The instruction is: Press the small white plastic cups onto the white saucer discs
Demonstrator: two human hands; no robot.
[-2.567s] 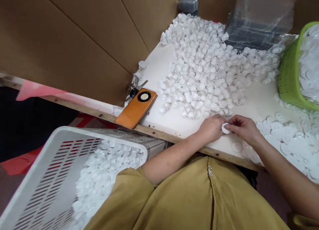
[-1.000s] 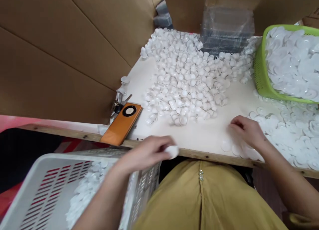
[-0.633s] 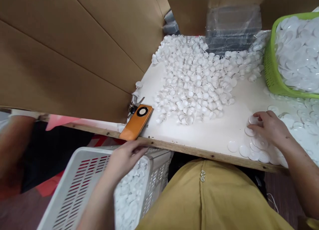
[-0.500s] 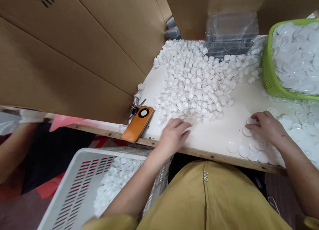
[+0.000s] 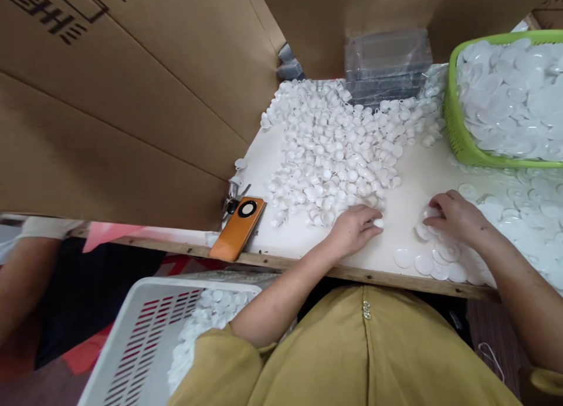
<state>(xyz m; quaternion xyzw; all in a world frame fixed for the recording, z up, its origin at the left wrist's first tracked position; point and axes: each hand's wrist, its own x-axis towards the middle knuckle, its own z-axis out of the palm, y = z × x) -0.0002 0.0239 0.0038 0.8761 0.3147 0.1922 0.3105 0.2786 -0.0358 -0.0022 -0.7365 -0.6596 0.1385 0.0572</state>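
My left hand [image 5: 354, 229] is at the front of the table, its fingertips pinched on a small white toy cup [image 5: 378, 223]. Behind it spreads a heap of similar white toy cups [image 5: 334, 142], some showing tiny handles. My right hand [image 5: 457, 221] is closed, thumb and forefinger together at a white plastic disc like a small saucer [image 5: 425, 213]. Under and in front of that hand lie several more discs [image 5: 423, 264], overlapping near the table edge. Further loose discs [image 5: 523, 218] cover the table to the right.
A green basket [image 5: 449, 107] full of white discs stands at the back right. Plastic-wrapped grey blocks [image 5: 387, 60] sit behind the heap. An orange phone [image 5: 235, 233] lies beside a tall cardboard box [image 5: 132, 130]. Below left is a white crate [image 5: 141, 283]; another person's arm [image 5: 30, 277] shows beyond.
My left hand has moved right from the front of the cup heap, now with a cup at its fingertips. My right hand stays by the discs. The view has shifted slightly.
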